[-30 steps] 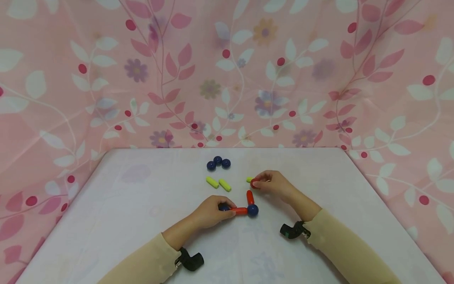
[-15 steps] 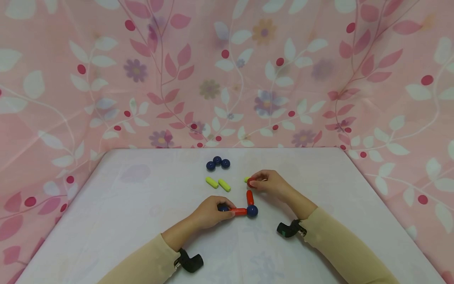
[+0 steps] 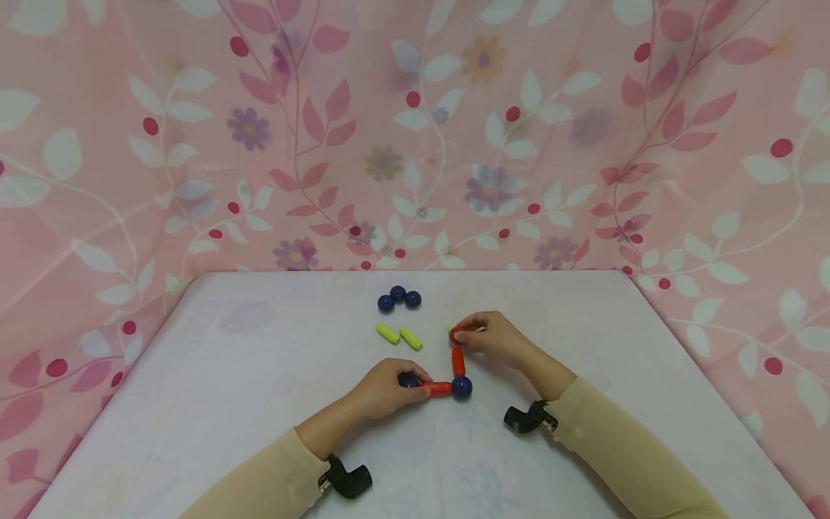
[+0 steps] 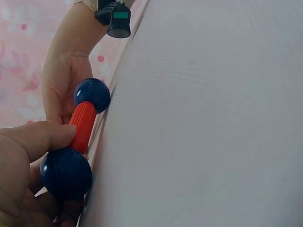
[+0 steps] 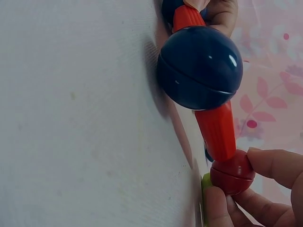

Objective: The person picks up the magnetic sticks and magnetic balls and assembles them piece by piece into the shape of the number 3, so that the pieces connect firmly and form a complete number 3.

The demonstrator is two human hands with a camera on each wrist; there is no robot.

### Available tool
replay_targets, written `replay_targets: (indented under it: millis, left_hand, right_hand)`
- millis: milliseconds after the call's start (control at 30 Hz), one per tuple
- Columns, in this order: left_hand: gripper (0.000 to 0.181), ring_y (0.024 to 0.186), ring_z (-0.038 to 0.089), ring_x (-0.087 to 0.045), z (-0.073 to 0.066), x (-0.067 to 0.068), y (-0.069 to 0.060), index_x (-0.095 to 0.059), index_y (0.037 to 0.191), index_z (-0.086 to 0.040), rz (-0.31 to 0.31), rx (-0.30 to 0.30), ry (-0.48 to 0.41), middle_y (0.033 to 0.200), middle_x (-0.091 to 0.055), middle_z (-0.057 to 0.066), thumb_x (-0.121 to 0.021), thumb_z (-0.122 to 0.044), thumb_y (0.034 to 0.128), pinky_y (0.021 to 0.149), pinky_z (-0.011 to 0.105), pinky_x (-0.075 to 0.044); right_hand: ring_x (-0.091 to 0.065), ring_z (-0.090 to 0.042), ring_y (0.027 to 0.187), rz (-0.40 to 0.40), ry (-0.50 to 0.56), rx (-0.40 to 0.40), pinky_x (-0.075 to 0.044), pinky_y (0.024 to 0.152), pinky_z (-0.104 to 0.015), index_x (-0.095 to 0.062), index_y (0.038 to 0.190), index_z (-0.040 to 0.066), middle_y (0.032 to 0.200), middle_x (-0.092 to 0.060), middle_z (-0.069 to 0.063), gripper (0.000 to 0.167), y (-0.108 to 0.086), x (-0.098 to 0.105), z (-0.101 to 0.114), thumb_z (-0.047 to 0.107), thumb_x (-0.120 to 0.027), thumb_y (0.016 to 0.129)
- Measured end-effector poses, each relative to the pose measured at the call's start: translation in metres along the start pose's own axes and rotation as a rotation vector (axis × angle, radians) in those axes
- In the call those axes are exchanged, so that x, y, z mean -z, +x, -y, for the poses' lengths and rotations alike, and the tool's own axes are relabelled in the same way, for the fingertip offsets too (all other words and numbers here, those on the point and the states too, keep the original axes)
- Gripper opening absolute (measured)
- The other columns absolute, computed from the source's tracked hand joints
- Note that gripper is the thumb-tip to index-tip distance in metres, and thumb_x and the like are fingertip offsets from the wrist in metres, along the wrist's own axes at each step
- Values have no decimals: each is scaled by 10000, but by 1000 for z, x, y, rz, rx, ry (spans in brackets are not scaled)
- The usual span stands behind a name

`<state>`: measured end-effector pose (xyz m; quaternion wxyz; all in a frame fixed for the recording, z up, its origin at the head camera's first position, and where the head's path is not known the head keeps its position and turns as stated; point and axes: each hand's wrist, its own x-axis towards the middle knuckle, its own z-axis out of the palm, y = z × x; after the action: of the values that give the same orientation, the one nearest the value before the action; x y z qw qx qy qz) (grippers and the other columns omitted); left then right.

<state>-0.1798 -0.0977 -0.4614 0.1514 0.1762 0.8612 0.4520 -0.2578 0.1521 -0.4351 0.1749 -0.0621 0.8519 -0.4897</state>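
My left hand [image 3: 384, 389] pinches a red ribbed rod [image 3: 439, 388] beside the blue ball [image 4: 66, 174] at its left end. At the rod's right end sits another blue ball [image 3: 462, 387], from which a second red rod [image 3: 458, 362] points away from me. Thumb and fingers of my right hand [image 3: 498, 339] hold a red ball [image 5: 232, 172] at that second rod's far end. The two appear to touch in the right wrist view. A lime-green rod [image 5: 206, 194] shows partly behind the right fingers.
Three blue balls [image 3: 398, 294] lie grouped farther back on the white-covered table [image 3: 292, 324]. Two lime-green rods [image 3: 387, 333] lie between them and my left hand. A pink floral cloth [image 3: 415, 144] hangs behind the table.
My right hand has moved slightly left with the red ball, bringing it to the end of the upright-pointing red rod. The left hand stays in place.
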Motion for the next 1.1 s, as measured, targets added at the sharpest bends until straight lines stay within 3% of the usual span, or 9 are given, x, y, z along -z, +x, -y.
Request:
replay_targets:
  millis: [800,1100]
  left_hand:
    - [106,983,178,-536,-1,-1,-1,-750,991,-314,3,25,23,1038,-650,-78,-765,-345,891,888,416,-410]
    - [110,986,177,-534,-2,-1,-2,-751,987,-311,6,30,17,1049,-652,-74,-767,-355,888,879,420,-412]
  right_hand:
    - [-599,-185,851,43,-70,0,-523,734,-294,-711,1148,43,1012,-684,-64,292,-3,-1,-2,230,-736,925]
    - [-592,-197,872,16,-103,11,-511,714,-291,-698,1184,47,1045,-676,-73,306,-9,0,-3,215,-726,930]
